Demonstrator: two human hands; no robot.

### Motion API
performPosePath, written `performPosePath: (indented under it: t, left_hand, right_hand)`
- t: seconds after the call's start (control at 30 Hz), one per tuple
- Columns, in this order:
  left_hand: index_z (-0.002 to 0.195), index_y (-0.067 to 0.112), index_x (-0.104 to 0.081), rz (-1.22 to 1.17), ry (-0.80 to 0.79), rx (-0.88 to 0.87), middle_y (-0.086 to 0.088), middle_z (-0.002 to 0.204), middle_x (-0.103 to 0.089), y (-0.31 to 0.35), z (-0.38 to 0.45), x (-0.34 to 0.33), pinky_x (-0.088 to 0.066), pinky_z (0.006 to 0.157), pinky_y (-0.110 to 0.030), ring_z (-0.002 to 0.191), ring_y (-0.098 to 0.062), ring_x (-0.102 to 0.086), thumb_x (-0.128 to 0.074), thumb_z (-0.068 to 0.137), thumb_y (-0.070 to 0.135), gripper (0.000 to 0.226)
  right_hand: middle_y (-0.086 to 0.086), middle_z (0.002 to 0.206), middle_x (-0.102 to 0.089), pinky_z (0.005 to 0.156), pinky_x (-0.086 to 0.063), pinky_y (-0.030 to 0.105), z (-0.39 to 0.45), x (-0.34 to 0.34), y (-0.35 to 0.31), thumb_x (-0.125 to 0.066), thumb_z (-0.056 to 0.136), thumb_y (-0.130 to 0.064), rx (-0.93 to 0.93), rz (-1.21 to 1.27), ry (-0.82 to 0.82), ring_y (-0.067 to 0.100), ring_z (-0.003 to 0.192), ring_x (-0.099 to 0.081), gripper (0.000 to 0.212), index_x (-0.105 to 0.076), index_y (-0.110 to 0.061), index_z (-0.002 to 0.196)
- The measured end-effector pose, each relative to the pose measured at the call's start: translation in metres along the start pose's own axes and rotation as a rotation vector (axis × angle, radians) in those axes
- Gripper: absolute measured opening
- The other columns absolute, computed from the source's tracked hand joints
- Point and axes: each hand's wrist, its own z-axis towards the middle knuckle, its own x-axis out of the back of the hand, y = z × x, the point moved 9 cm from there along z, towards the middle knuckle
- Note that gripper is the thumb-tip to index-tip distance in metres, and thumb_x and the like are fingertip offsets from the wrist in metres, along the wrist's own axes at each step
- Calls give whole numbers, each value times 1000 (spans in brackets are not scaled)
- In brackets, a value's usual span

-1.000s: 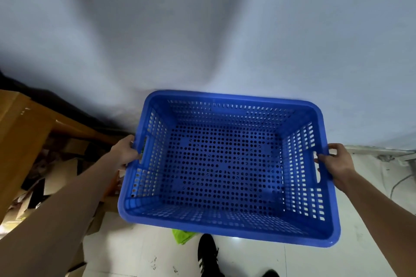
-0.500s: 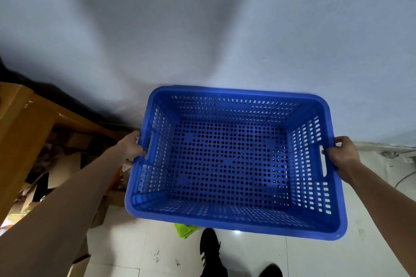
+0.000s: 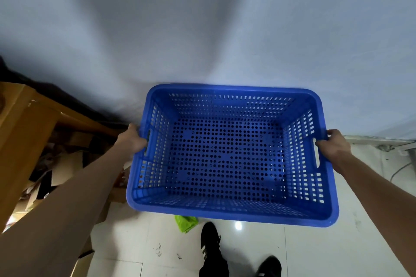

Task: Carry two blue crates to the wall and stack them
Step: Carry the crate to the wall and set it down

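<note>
Pale grey wall (image 3: pixel 225 29) filled the upper part of the view, meeting a glossy white tiled floor (image 3: pixel 304 249) low on the right. One blue crate (image 3: pixel 227 216) was observed, empty, held level in the air between the two hands, its open top facing up. Its long axis ran left to right, parallel to the wall, with the far long rim just beside the wall and the near rim above the person's dark shoes (image 3: pixel 210 247). The left hand (image 3: pixel 132 140) was closed on the handle slot of the left short end; the right hand (image 3: pixel 334 145) was closed on the rim at the slot of the right short end. Both hands were about equally far from the wall. A second crate was not in view. Wooden furniture (image 3: pixel 29 132) and loose cardboard scraps (image 3: pixel 56 173) stood close to the crate's left end, and a green scrap (image 3: pixel 185 222) lay on the floor under the near rim. In my judgement the crate needed only to go straight down, kept parallel to the wall; the left end had the least clearance.
</note>
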Motion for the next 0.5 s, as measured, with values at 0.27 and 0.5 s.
performPosePath:
  t: [0.27, 0.5]
  left_hand:
    - [145, 9, -43, 396, -29, -262, -20, 116, -65, 92, -39, 15, -56, 73, -45, 85, -33, -64, -52, 99, 23, 48]
    - [125, 11, -59, 402, -239, -413, -17, 110, -66, 185, -105, -5, -54, 66, -39, 90, -31, -68, -52, 104, 25, 27]
  right_hand:
    - [17, 131, -66, 81, -48, 31, -46, 29, -41, -61, 92, -14, 138, -138, -37, 29, 97, -60, 50, -56, -13, 141]
    - [7, 126, -72, 79, -49, 32, -92, 97, -31, -63, 94, -18, 151, -47, -76, 21, 95, -59, 38, -64, -17, 132]
